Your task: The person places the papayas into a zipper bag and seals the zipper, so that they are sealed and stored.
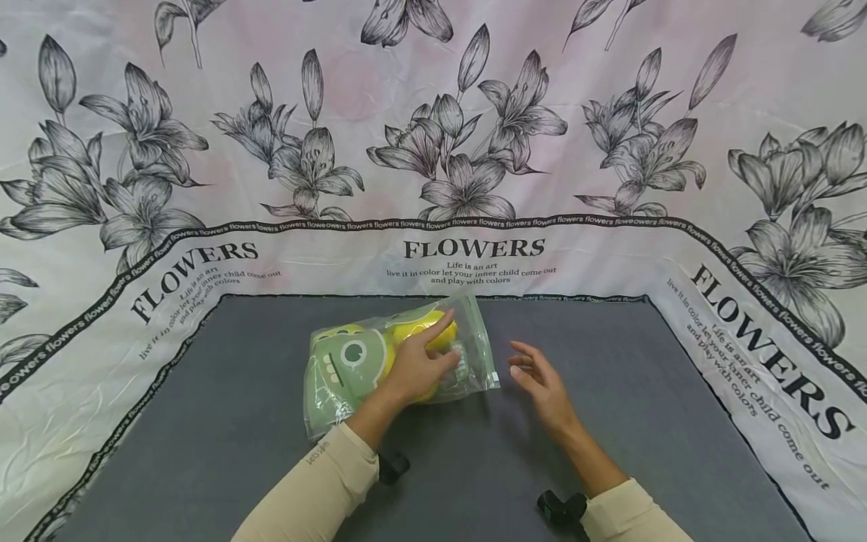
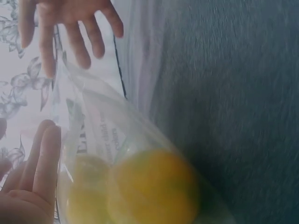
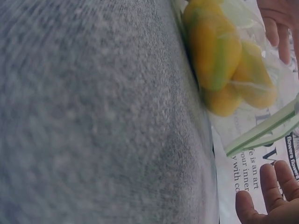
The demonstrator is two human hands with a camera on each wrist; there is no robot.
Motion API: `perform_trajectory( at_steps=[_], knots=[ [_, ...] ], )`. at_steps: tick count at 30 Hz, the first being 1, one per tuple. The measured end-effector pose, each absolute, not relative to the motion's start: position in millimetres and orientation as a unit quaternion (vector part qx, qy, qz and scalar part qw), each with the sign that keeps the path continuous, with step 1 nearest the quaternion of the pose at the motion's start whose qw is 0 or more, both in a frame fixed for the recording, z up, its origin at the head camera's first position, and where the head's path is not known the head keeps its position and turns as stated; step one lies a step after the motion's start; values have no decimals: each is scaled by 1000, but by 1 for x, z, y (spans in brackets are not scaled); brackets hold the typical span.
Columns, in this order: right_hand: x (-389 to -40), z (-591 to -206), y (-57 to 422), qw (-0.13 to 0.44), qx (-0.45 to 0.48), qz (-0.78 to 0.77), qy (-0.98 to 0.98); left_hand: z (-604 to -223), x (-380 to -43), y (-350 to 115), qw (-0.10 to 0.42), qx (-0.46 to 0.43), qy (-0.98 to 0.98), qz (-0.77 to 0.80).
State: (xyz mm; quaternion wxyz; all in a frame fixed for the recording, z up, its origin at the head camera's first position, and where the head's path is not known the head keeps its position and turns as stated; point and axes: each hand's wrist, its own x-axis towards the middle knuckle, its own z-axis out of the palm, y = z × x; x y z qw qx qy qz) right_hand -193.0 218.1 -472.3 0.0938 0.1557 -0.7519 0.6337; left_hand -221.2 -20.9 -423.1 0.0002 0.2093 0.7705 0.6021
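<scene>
A clear zip bag [image 1: 482,339], printed with a green cartoon face [image 1: 339,376] with one eye and teeth, lies on the grey table. Inside are several rounded yellow fruits [image 3: 215,51], some with green streaks. My left hand [image 1: 415,369] reaches over the bag, its fingers extended across the side near the zip; part of the print and the fruits is hidden behind it. Just right of the zip edge, my right hand [image 1: 545,388] is held apart from the bag, fingers loosely spread and holding nothing. The zip strip [image 3: 261,130] shows pale green in the right wrist view.
The dark grey tabletop [image 1: 460,474] is bordered by a white cloth [image 1: 474,260] with black flower drawings and lettering, which rises at the back and sides. Black wrist devices [image 1: 562,508] show by both sleeves.
</scene>
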Motion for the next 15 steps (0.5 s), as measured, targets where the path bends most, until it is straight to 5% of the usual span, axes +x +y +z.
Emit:
perform_trajectory(
  at_steps=[15],
  knots=[
    [-195,-473,220,86,160,628,-757,-418,-186,-17,-4,198,648,735]
  ],
)
